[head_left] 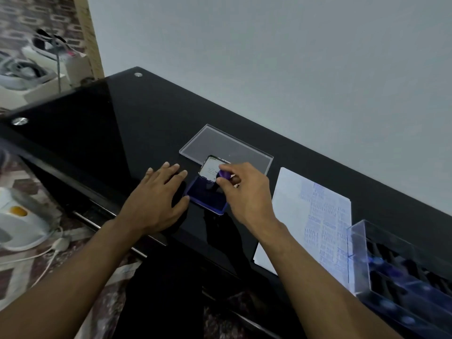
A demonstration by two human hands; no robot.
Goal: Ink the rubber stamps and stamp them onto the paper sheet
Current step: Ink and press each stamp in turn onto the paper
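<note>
My right hand (247, 192) pinches a rubber stamp (223, 176) by its purple knob, with the stamp's dark base down on the blue ink pad (204, 195). The pad's hinged lid (211, 168) stands open behind it. My left hand (159, 194) lies flat on the black table, fingers straight, its thumb touching the pad's left edge. To the right lies the white paper sheet (293, 216), covered with several faint blue stamp prints.
A clear plastic lid (225, 145) lies flat behind the ink pad. A clear box (391, 260) holding several more purple-topped stamps stands at the right front. The glossy black table (110, 123) meets a grey wall behind. White appliances and cables sit on the floor at left.
</note>
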